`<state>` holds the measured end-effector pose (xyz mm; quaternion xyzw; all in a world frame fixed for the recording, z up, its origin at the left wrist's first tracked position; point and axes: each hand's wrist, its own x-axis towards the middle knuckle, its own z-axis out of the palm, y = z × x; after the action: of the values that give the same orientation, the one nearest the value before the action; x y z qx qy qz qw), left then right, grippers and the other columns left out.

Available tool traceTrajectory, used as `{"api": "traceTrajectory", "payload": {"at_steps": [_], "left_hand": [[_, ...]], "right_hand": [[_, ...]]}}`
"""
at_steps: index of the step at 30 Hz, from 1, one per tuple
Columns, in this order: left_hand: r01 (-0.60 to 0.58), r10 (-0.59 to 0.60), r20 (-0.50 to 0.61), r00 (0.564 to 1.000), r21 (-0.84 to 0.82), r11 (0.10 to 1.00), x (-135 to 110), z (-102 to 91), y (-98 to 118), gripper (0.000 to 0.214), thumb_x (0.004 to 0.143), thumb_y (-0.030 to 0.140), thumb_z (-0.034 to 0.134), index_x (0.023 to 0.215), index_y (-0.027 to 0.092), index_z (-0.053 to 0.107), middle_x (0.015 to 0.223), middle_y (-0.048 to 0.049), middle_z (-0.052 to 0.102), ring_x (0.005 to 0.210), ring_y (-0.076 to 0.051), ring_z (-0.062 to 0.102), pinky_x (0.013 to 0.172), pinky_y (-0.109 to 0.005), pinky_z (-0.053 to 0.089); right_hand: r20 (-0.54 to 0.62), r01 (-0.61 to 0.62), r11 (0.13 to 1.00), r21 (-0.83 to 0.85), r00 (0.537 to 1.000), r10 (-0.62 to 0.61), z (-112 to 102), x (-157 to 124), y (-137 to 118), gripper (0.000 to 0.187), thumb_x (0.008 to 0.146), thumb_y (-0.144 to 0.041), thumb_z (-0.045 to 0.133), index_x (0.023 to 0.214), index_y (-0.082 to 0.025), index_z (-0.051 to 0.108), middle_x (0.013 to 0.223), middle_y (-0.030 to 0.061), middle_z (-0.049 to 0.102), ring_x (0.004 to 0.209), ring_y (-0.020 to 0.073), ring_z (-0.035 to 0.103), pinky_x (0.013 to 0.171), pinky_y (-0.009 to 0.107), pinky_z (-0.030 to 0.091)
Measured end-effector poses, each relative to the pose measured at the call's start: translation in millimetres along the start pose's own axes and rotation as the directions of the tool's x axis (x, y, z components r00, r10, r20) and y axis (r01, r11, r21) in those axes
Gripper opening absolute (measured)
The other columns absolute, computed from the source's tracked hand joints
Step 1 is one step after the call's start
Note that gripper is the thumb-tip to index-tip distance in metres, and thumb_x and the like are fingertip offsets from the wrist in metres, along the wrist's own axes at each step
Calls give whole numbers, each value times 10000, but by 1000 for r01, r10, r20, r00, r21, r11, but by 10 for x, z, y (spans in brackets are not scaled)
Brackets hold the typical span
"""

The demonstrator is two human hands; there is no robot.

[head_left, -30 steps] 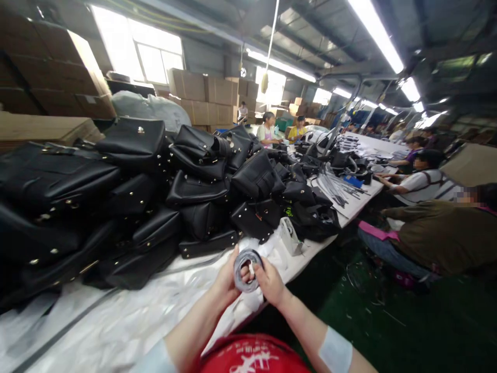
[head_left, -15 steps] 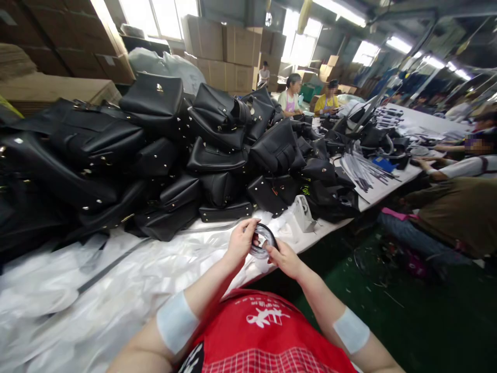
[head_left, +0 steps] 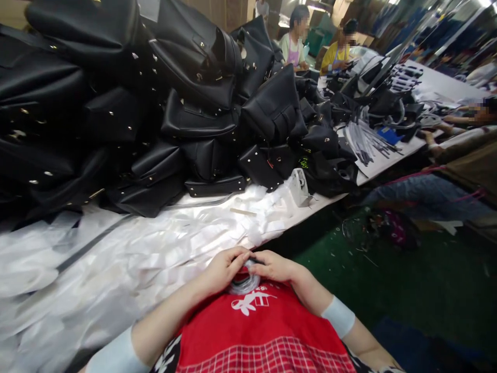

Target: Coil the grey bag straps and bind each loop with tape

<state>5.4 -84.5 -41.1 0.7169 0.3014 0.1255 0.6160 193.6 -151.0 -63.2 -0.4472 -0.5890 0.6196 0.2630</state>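
A looped black strap (head_left: 245,284), wrapped in clear plastic, is held close against the red apron. My left hand (head_left: 227,267) grips its upper left side, fingers curled and thumb on top. From the other side my right hand (head_left: 274,267) closes on the upper right of the same loop. The fingertips of both hands meet at its top, where they cover part of the strap. Its lower, greyish curve shows below the hands.
Black handbags (head_left: 202,119) are heaped along the table. White wrapping sheets (head_left: 147,254) cover its near side, with a white tape dispenser (head_left: 300,187) at the edge. Grey strips (head_left: 363,140) lie farther right. Co-workers (head_left: 295,41) sit beyond, another person (head_left: 462,171) at right.
Both hands have brought the looped strap down and in, from over the table edge to against the apron. They have drawn together at its top. The view has tipped downward.
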Motion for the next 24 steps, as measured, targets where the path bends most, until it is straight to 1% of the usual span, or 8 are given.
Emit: {"api": "traceTrajectory", "payload": {"at_steps": [2, 4, 8, 12, 15, 19, 22, 24], "left_hand": [[58, -60, -37, 998, -52, 997, -9, 27, -70, 394, 874, 458, 448, 954, 157, 690, 880, -56, 704, 779, -184, 603, 748, -266, 468], [118, -123, -62, 990, -84, 989, -12, 35, -126, 414, 858, 472, 467, 984, 153, 698, 849, -54, 702, 752, -185, 597, 714, -267, 469], [199, -215, -112, 970, -136, 971, -38, 29, -180, 450, 835, 499, 484, 982, 137, 708, 766, -46, 679, 687, -178, 572, 655, -267, 462], [232, -256, -158, 954, -155, 960, -114, 17, -190, 465, 820, 531, 499, 961, 144, 716, 759, -45, 678, 672, -177, 563, 657, -274, 459], [248, -275, -227, 934, -143, 958, -205, 4, -212, 475, 826, 553, 491, 974, 164, 719, 795, -51, 691, 713, -193, 577, 686, -280, 463], [278, -308, -334, 891, -136, 951, -344, -23, -269, 492, 818, 602, 472, 951, 201, 723, 691, -41, 671, 728, -225, 591, 672, -295, 472], [290, -325, -388, 863, -147, 946, -429, -45, -297, 491, 806, 614, 471, 940, 214, 723, 580, -28, 620, 719, -239, 592, 653, -304, 472], [283, -325, -409, 853, -161, 945, -459, -57, -300, 479, 805, 604, 475, 940, 215, 722, 610, -30, 633, 721, -236, 593, 649, -302, 471]], "right_hand": [[11, -69, 994, 85, 998, 69, -51, -9, 165, 458, 897, -553, 452, 1017, -147, 629, 654, -15, 569, 564, 106, 514, 554, 219, 427], [-6, -131, 989, 67, 991, 132, -180, 0, 327, 440, 884, -549, 481, 941, -140, 633, 611, -21, 560, 523, 97, 502, 509, 204, 406], [-240, -294, 908, -299, 944, 226, -563, 274, 567, 343, 908, -434, 483, 932, -132, 644, 737, 29, 657, 632, 120, 594, 589, 213, 457], [-455, -406, 772, -489, 874, 172, -859, 887, 674, 317, 949, -281, 373, 1020, -122, 638, 965, 109, 678, 882, 179, 624, 783, 277, 459], [-528, -461, 671, -581, 840, 120, -921, 1298, 696, 288, 919, -203, 397, 1010, -107, 654, 1083, 173, 643, 1027, 236, 583, 878, 329, 416], [-534, -480, 585, -654, 841, 93, -874, 1553, 704, 212, 829, -109, 504, 952, -34, 660, 1039, 239, 638, 1021, 271, 582, 891, 361, 408], [-529, -461, 593, -660, 846, 68, -862, 1605, 669, 180, 818, -77, 513, 910, -36, 663, 968, 205, 663, 981, 254, 601, 880, 367, 423], [-531, -428, 635, -643, 847, 32, -901, 1636, 591, 183, 835, -90, 502, 891, -62, 674, 947, 179, 675, 983, 245, 603, 875, 344, 429]]}}
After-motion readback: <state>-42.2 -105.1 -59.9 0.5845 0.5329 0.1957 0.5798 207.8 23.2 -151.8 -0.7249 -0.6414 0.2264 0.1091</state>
